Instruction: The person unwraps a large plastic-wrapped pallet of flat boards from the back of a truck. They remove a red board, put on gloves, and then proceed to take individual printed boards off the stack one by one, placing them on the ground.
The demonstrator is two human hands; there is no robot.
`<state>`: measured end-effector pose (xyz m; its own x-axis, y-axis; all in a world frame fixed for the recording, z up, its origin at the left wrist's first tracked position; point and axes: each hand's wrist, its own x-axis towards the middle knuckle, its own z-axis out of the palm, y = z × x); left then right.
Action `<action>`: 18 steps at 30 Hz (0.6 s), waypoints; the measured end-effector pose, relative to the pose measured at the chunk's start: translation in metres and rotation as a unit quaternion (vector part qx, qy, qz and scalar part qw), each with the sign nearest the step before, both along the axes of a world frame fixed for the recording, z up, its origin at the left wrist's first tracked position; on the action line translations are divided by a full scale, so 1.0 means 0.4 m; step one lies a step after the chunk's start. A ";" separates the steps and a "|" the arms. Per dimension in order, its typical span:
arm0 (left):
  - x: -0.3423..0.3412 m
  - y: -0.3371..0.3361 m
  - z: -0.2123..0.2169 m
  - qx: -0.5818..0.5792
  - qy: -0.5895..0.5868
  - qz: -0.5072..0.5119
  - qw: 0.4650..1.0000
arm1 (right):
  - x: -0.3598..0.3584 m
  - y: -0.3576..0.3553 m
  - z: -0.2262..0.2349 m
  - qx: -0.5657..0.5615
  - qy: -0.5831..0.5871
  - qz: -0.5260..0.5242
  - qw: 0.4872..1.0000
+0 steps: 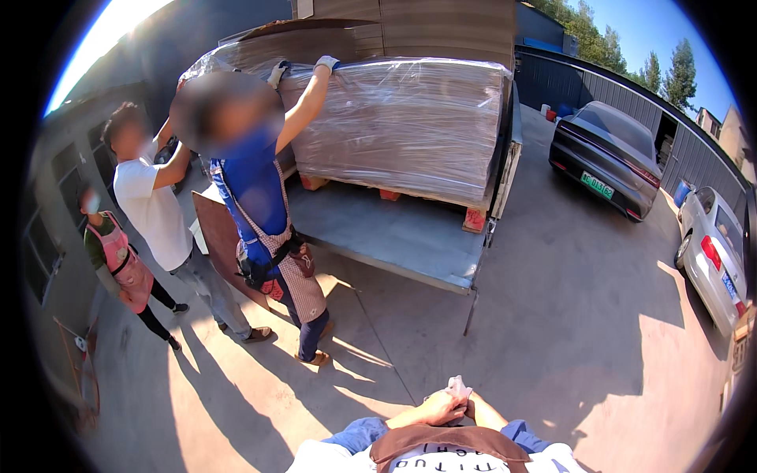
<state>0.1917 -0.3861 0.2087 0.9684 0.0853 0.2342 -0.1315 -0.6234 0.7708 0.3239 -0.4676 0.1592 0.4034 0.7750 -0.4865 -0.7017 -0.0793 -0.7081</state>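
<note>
My two hands meet in front of my body at the bottom of the head view. My left hand (440, 407) is closed, its fingers curled at a small whitish, crumpled, cloth-like thing (457, 386); a glove or a cloth, I cannot tell which. My right hand (473, 404) comes in against it from the other side. Its fingers are hidden behind the left hand and the white thing, so their pose does not show. A brown apron bib (449, 441) over a white top lies just below my wrists.
Ahead, film-wrapped cartons (402, 126) on a pallet stand on a truck bed with a grey metal tail platform (386, 244). A person in blue (256, 197) and one in white (146, 189) reach toward the load. Another, in a pink apron (130, 268), stands left. Cars (611, 150) are parked right.
</note>
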 end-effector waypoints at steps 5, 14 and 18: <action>-0.022 0.012 -0.003 -0.041 0.042 0.012 0.998 | -0.003 0.000 0.027 0.020 0.020 -0.004 1.000; 0.035 -0.039 -0.016 -0.033 0.051 0.001 0.998 | 0.032 -0.059 0.070 0.034 0.065 -0.034 0.997; 0.042 -0.057 -0.030 -0.050 0.050 -0.016 0.997 | 0.035 -0.071 0.094 0.033 0.094 -0.051 0.994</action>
<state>0.2086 -0.4089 0.1967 0.9890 0.0726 0.1291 -0.0701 -0.5387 0.8396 0.3379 -0.4959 0.1968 0.3884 0.7674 -0.5101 -0.8242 0.0418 -0.5648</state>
